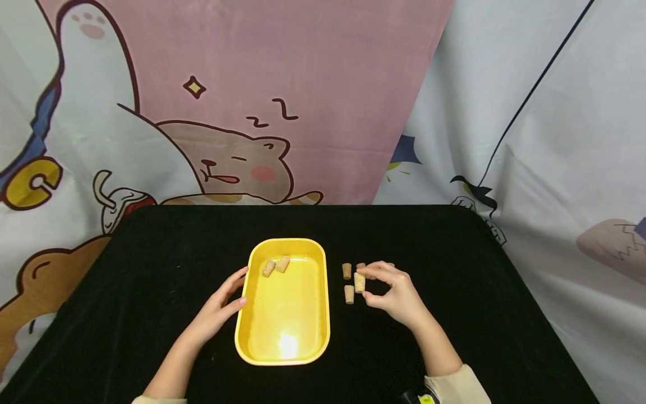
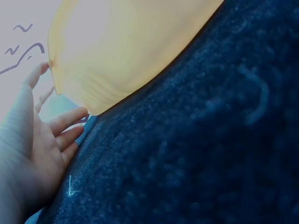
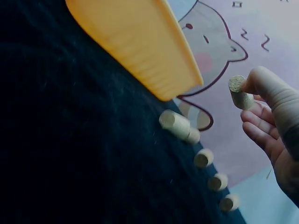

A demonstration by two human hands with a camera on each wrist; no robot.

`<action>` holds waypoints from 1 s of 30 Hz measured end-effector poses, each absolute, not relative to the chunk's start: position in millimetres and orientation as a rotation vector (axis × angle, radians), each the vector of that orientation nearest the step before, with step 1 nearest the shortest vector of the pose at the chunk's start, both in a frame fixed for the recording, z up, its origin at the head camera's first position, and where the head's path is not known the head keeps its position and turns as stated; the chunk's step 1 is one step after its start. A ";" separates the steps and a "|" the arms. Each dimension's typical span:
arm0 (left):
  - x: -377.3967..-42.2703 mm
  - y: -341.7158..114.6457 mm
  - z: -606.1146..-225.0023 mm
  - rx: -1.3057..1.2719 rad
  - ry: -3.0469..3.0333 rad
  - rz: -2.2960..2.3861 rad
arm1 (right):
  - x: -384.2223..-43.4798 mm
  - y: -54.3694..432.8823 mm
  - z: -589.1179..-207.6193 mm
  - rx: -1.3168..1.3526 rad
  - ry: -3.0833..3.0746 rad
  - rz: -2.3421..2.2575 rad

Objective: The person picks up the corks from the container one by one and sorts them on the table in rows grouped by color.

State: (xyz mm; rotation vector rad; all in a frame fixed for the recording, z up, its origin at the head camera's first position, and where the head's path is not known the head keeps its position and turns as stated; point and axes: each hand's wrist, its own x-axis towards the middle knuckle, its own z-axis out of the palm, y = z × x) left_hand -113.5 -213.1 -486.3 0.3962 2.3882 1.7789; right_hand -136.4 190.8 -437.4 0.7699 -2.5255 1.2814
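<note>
A yellow plastic tray (image 1: pixel 282 358) lies on the black cloth, with two corks (image 1: pixel 282 264) at its far left end. My left hand (image 1: pixel 216 308) rests its fingertips and thumb against the tray's left side, the fingers fairly straight; the left wrist view shows this hand (image 2: pixel 46 140) beside the tray wall (image 2: pixel 107 70). To the right of the tray, my right hand (image 1: pixel 396 293) pinches a cork (image 1: pixel 359 283) between thumb and fingers. In the right wrist view that cork (image 3: pixel 241 93) is held up off the cloth.
Several loose corks stand on the cloth right of the tray, among them a near one (image 1: pixel 349 294) and a far one (image 1: pixel 346 271). My right hand partly covers others. The black tabletop (image 1: pixel 454 241) ends at a cartoon-printed curtain (image 1: pixel 343 101).
</note>
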 end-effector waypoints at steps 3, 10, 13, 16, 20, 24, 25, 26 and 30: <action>-113.1 -213.2 -486.6 0.399 2.387 1.785 | -136.1 197.3 -448.0 0.724 -2.571 1.283; -111.8 -212.9 -485.8 0.396 2.385 1.785 | -136.1 207.1 -471.1 0.629 -2.693 1.328; -112.1 -212.8 -485.6 0.399 2.390 1.784 | -137.6 209.2 -477.6 0.602 -2.716 1.347; -112.4 -212.9 -485.8 0.406 2.390 1.785 | -139.3 211.1 -482.4 0.589 -2.736 1.349; -112.7 -213.3 -486.5 0.419 2.375 1.792 | -140.9 213.5 -486.9 0.574 -2.772 1.346; -113.7 -214.4 -487.3 0.448 2.375 1.796 | -141.6 214.6 -488.5 0.577 -2.791 1.338; -114.0 -214.5 -487.4 0.458 2.379 1.794 | -141.6 214.8 -488.4 0.575 -2.794 1.339; -114.3 -214.5 -487.5 0.459 2.382 1.793 | -141.4 215.0 -488.1 0.577 -2.795 1.337; -114.4 -213.9 -488.1 0.448 2.391 1.790 | -140.6 215.6 -487.2 0.572 -2.801 1.321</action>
